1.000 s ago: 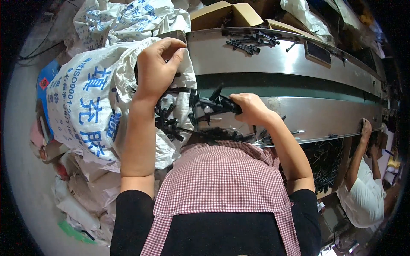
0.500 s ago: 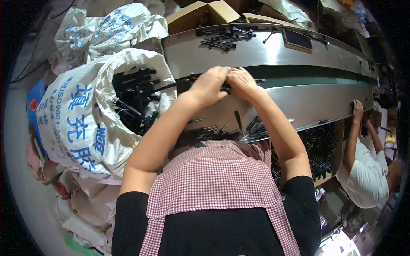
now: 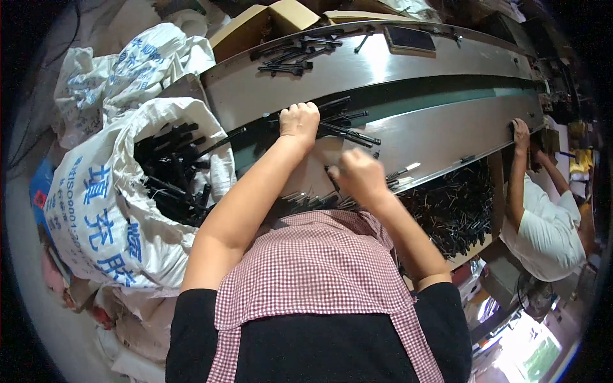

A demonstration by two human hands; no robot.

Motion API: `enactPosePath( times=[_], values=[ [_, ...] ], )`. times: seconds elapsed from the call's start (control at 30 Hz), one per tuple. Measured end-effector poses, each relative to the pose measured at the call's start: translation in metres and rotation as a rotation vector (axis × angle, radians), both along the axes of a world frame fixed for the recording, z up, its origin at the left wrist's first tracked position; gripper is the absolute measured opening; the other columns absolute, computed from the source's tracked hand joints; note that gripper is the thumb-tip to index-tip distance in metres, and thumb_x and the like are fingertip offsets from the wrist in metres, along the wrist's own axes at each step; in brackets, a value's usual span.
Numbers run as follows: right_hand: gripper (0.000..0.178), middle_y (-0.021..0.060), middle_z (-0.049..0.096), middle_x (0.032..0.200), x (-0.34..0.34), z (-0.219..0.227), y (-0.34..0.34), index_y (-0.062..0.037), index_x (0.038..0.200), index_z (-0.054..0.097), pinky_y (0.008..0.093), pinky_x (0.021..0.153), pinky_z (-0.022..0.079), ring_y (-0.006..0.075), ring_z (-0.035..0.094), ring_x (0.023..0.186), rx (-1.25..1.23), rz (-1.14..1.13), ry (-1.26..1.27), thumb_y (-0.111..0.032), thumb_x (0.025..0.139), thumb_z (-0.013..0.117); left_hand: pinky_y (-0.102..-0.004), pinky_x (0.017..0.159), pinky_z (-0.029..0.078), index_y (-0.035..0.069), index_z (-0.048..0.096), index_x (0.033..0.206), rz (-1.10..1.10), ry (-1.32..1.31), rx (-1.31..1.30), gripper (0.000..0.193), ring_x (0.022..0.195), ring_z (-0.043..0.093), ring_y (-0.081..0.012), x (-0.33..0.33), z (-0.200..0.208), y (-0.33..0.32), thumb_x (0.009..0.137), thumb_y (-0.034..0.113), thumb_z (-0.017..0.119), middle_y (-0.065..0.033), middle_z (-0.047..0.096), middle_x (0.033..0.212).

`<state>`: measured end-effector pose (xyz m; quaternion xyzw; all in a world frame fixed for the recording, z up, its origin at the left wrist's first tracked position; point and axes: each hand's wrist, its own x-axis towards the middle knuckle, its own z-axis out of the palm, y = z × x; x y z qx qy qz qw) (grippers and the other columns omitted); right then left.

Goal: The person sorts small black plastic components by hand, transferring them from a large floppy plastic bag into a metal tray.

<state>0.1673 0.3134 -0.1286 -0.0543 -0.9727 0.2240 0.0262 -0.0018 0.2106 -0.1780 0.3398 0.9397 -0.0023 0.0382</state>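
Note:
My left hand (image 3: 299, 124) is closed in a fist at the dark green strip of the metal table. Thin black rods (image 3: 350, 133) stick out of it to the right, some with thicker ends. My right hand (image 3: 363, 173), blurred by motion, is over the near part of the table with its fingers curled. Whatever it may hold is hidden. By its fingertips is a short black rod (image 3: 333, 177); I cannot tell whether they touch. Several more rods (image 3: 306, 199) lie along the near edge, against my checked apron.
To the left stands a white woven sack (image 3: 108, 217) full of black rods. Others lie in a pile (image 3: 290, 57) on the far ledge, near a dark flat rectangular device (image 3: 410, 40). A box of small dark pieces (image 3: 453, 207) is at the lower right. Another person (image 3: 546, 230) works farther right.
My hands were together over the strip and are now apart. The right has moved back toward me, while the left stays at the strip with the rods. The whole view has shifted.

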Motion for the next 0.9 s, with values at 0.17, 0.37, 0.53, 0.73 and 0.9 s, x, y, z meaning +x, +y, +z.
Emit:
enactPosePath(
  times=[0.17, 0.37, 0.53, 0.73, 0.9],
  values=[
    [0.029, 0.0123, 0.060, 0.083, 0.018, -0.026, -0.028, -0.0044, 0.087, 0.054, 0.0420, 0.066, 0.053, 0.0316, 0.064, 0.078, -0.020, 0.016, -0.107, -0.024, 0.078, 0.073, -0.0388, 0.077, 0.055, 0.004, 0.058, 0.095, 0.047, -0.105, -0.015, 0.030, 0.088, 0.067, -0.0291, -0.007, 0.011, 0.002, 0.070, 0.011, 0.073, -0.0118, 0.067, 0.092],
    [0.025, 0.0144, 0.061, 0.081, 0.002, -0.010, -0.012, -0.0053, 0.089, 0.051, 0.0442, 0.065, 0.051, 0.0349, 0.063, 0.077, -0.281, 0.018, 0.051, -0.022, 0.082, 0.068, -0.0407, 0.081, 0.055, 0.006, 0.066, 0.092, 0.060, -0.180, 0.018, 0.020, 0.095, 0.066, -0.0314, -0.009, 0.028, -0.017, 0.072, 0.005, 0.065, -0.0145, 0.069, 0.096],
    [0.018, 0.0124, 0.064, 0.088, -0.014, 0.006, 0.029, -0.0073, 0.096, 0.063, 0.0396, 0.072, 0.051, 0.0329, 0.064, 0.083, -0.229, -0.073, 0.020, -0.013, 0.080, 0.070, -0.0448, 0.084, 0.053, 0.004, 0.067, 0.090, 0.183, -0.320, 0.119, 0.029, 0.097, 0.065, -0.0363, -0.034, 0.059, -0.027, 0.066, 0.018, 0.076, -0.0193, 0.068, 0.099],
    [0.015, 0.0099, 0.061, 0.088, -0.065, -0.011, 0.052, -0.0128, 0.098, 0.066, 0.0421, 0.072, 0.051, 0.0318, 0.062, 0.088, 0.005, -0.039, 0.185, -0.015, 0.083, 0.067, -0.0440, 0.084, 0.051, 0.002, 0.068, 0.092, 0.178, -0.366, 0.157, 0.040, 0.094, 0.065, -0.0375, -0.062, 0.092, -0.056, 0.062, 0.023, 0.082, -0.0194, 0.069, 0.096],
    [0.016, 0.0097, 0.061, 0.090, -0.102, -0.022, 0.021, -0.0138, 0.096, 0.067, 0.0417, 0.076, 0.052, 0.0297, 0.062, 0.093, -0.041, -0.012, 0.074, -0.010, 0.081, 0.064, -0.0391, 0.072, 0.049, 0.000, 0.063, 0.084, 0.187, -0.619, 0.417, 0.030, 0.075, 0.064, -0.0323, -0.071, 0.087, -0.081, 0.065, 0.016, 0.079, -0.0161, 0.067, 0.077]
  ],
)
